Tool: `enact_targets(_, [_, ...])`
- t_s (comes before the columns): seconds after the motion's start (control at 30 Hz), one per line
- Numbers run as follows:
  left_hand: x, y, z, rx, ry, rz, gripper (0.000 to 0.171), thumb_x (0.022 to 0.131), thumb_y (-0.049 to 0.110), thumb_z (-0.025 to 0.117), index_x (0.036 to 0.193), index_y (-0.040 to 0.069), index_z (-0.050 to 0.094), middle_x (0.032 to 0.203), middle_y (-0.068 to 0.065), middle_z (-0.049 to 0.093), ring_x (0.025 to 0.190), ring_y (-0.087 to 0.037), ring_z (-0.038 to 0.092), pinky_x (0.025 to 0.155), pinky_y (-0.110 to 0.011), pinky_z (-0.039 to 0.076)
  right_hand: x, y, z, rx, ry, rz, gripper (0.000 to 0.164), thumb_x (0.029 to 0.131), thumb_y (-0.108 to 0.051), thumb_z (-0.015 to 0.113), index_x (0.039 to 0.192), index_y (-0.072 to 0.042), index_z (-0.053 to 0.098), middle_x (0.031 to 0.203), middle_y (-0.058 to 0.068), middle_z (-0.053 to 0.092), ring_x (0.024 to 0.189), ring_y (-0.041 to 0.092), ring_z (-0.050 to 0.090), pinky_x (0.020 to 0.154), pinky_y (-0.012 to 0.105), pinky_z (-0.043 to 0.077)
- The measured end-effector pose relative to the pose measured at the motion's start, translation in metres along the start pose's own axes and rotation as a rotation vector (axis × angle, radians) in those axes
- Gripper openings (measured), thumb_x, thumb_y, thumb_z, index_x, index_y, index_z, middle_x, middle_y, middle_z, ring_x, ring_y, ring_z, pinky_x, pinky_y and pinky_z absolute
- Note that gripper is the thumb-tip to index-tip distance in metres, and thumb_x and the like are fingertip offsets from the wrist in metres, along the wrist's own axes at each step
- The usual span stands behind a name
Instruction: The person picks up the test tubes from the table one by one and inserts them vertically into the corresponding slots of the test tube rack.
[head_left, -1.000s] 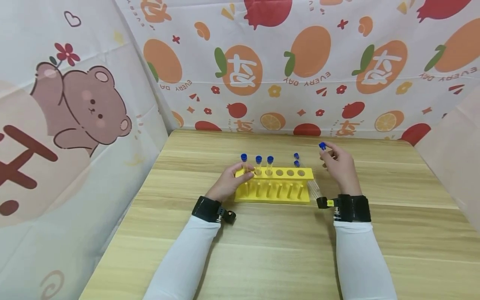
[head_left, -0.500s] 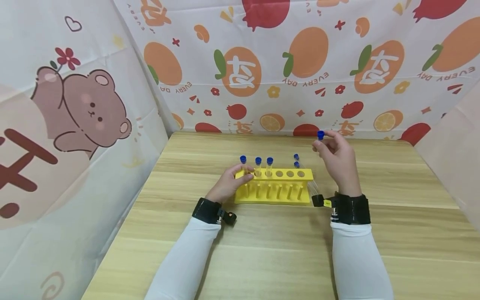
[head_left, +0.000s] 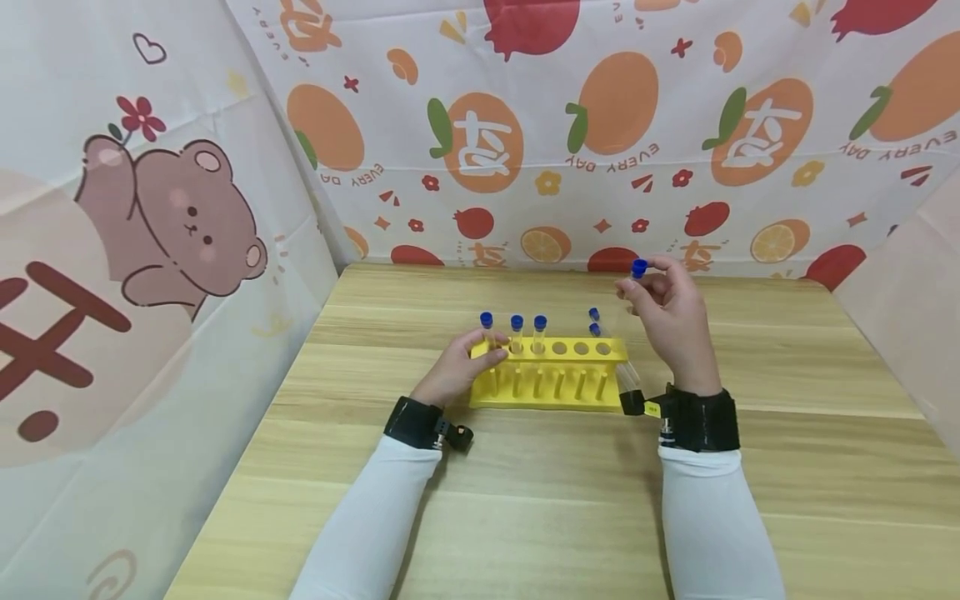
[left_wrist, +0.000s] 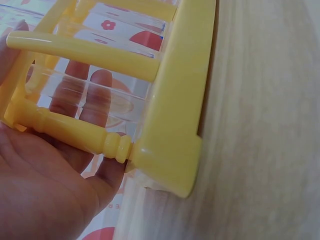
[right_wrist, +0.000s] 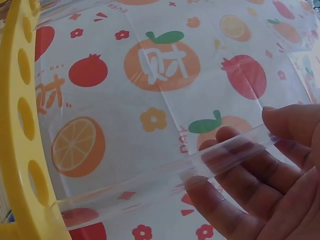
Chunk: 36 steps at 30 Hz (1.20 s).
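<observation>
A yellow test tube rack (head_left: 543,402) stands on the table. Three clear test tubes with blue caps are in its left holes, one of them a capped tube (head_left: 540,325). My left hand (head_left: 453,367) grips the rack's left end; in the left wrist view its fingers reach behind the yellow end post (left_wrist: 75,132). Above the rack's right end, my right hand (head_left: 671,317) holds another test tube (right_wrist: 125,199) near its blue cap (head_left: 639,267). In the right wrist view this tube slants, its bottom end right at the rack's top plate (right_wrist: 15,100), by the end hole.
Two more blue-capped test tubes lie on the table behind and beside the rack's right end, one with its cap (head_left: 595,329) showing. A fruit-print cloth (head_left: 547,150) hangs behind the wooden table (head_left: 540,508), and a bear-print cloth (head_left: 150,367) at the left.
My right hand has lifted the test tube from the table behind the rack, then drawn it slightly left toward the rack's right end, tube more upright. My left hand stays on the rack.
</observation>
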<state>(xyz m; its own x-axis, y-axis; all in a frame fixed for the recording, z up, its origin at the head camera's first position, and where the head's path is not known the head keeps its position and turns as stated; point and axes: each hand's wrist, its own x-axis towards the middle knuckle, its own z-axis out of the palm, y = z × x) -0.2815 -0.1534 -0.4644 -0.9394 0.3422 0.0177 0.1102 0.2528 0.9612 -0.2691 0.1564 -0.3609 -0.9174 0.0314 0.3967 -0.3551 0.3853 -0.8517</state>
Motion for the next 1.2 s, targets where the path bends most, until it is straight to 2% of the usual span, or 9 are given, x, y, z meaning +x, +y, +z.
enact_targets(0.2, [0.0001, 0.0014, -0.0010, -0.009, -0.007, -0.002, 0.031, 0.096, 0.033, 0.064, 0.121, 0.015, 0.063, 0.133, -0.004, 0.060, 0.133, -0.026, 0.046, 0.112, -0.052, 0.032, 0.0001, 0.0010, -0.0013, 0.007, 0.003, 0.023, 0.043, 0.096, -0.029, 0.064, 0.131, -0.010, 0.048, 0.106, 0.012, 0.070, 0.086, 0.005, 0.066, 0.075, 0.020, 0.056])
enact_targets(0.53, [0.0013, 0.0031, -0.0029, 0.011, -0.010, -0.008, 0.029, 0.095, 0.038, 0.063, 0.119, 0.021, 0.064, 0.129, 0.001, 0.062, 0.131, -0.025, 0.048, 0.112, -0.052, 0.032, -0.0004, 0.0038, -0.0040, 0.010, -0.016, 0.033, 0.042, 0.092, -0.020, 0.070, 0.128, -0.010, 0.050, 0.104, 0.010, 0.070, 0.087, 0.008, 0.067, 0.076, 0.016, 0.054])
enact_targets(0.9, [0.0002, 0.0005, -0.0010, 0.003, -0.007, -0.016, 0.028, 0.096, 0.035, 0.063, 0.118, 0.020, 0.064, 0.129, 0.000, 0.062, 0.130, -0.024, 0.049, 0.112, -0.050, 0.033, -0.0027, 0.0066, -0.0038, 0.009, -0.049, 0.005, 0.038, 0.091, -0.012, 0.070, 0.125, -0.011, 0.052, 0.102, 0.013, 0.069, 0.084, 0.010, 0.066, 0.074, 0.016, 0.052])
enact_targets(1.2, [0.0007, 0.0013, -0.0013, 0.016, -0.006, -0.018, 0.027, 0.096, 0.036, 0.063, 0.118, 0.020, 0.064, 0.129, 0.001, 0.062, 0.131, -0.025, 0.049, 0.112, -0.051, 0.034, -0.0019, 0.0083, -0.0029, -0.015, -0.065, 0.022, 0.036, 0.092, -0.013, 0.069, 0.123, -0.010, 0.051, 0.100, 0.012, 0.068, 0.084, 0.012, 0.065, 0.074, 0.017, 0.052])
